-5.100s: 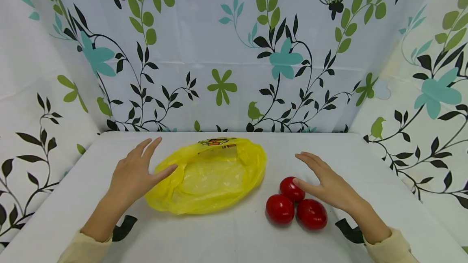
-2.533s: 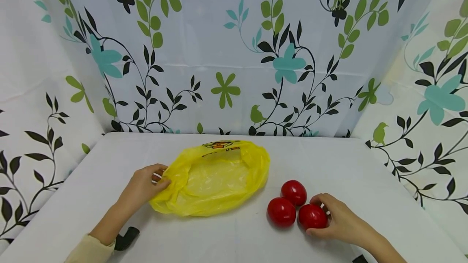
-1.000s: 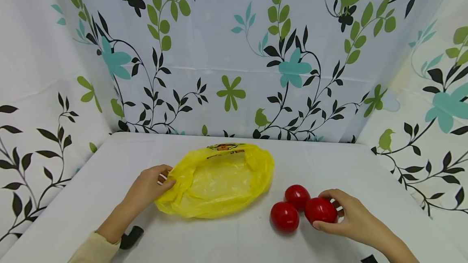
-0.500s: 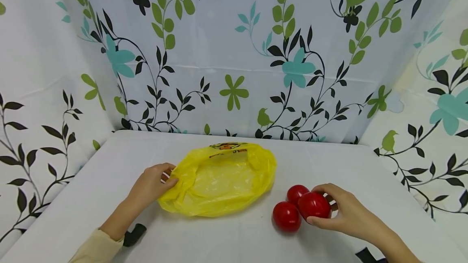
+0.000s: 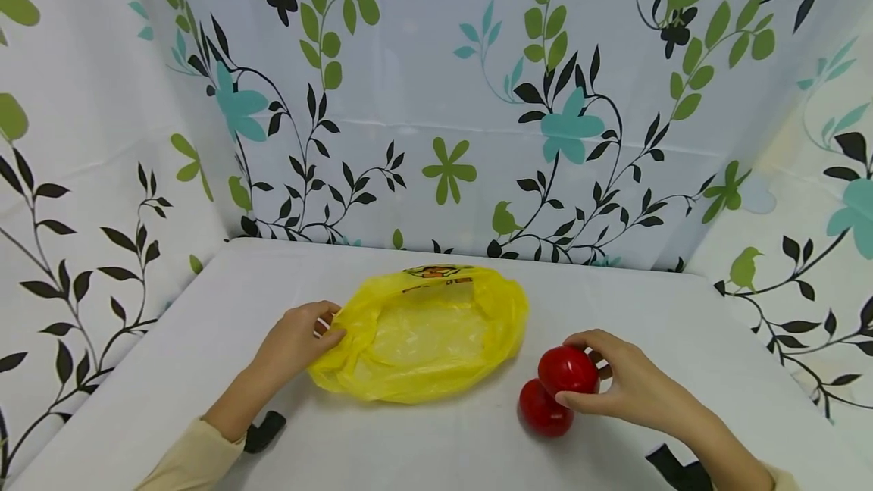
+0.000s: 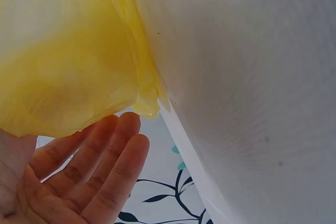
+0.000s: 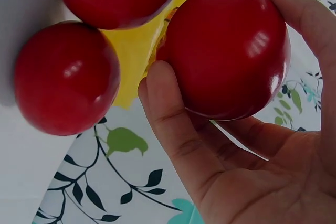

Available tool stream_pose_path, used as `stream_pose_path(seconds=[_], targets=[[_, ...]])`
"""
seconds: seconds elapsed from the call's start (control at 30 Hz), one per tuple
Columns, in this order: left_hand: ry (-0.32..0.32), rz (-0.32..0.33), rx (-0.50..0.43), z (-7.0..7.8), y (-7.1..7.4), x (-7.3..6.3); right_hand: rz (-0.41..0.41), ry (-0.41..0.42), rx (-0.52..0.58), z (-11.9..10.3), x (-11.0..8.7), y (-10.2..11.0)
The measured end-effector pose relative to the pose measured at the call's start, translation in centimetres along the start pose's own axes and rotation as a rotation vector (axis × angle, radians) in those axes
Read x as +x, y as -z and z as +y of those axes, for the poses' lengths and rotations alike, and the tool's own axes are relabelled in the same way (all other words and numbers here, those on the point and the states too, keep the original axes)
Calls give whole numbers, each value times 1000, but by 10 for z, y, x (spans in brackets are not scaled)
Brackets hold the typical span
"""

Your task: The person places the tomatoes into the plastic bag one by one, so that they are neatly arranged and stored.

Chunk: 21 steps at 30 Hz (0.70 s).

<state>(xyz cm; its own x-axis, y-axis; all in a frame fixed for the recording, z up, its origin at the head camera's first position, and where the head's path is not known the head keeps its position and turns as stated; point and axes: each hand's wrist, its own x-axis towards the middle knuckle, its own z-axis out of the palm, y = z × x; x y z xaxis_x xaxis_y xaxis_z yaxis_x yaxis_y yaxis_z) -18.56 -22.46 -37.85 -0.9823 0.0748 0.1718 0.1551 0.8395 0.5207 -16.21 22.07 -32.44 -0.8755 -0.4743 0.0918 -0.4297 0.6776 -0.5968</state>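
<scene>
A crumpled yellow plastic bag [image 5: 416,381] lies on the table with its mouth spread wide. At its left rim, my left hand [image 5: 289,343] holds the bag between thumb and fingers; in the left wrist view the bag [image 6: 68,77] covers the thumb, and the fingers [image 6: 118,174] reach past its edge. My right hand [image 5: 637,389] grips a glossy red round fruit [image 5: 567,368], tomato-like, lifted off the table. Below it sits a second red fruit [image 5: 546,414]. The third is hidden in the head view, but the right wrist view shows both resting fruits [image 7: 67,80].
The white table [image 5: 436,449] ends at a patterned curtain [image 5: 382,97] behind, with cloth at both sides. Black straps [image 5: 264,432] hang by both wrists. Bare tabletop lies between the bag and the fruits.
My left hand has come to the bag's rim and taken hold. My right hand has grasped the right-hand red fruit, raised it and moved it left over the others. The head view has shifted slightly.
</scene>
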Motion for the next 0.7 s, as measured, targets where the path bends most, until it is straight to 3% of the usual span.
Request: stream_pose_path(seconds=[0.37,0.7], targets=[[-15,7,-4,0,0,0,-4,38,8,-9,16,-9],[-51,22,6,-5,-2,0,-58,24,68,-18,32,-14]])
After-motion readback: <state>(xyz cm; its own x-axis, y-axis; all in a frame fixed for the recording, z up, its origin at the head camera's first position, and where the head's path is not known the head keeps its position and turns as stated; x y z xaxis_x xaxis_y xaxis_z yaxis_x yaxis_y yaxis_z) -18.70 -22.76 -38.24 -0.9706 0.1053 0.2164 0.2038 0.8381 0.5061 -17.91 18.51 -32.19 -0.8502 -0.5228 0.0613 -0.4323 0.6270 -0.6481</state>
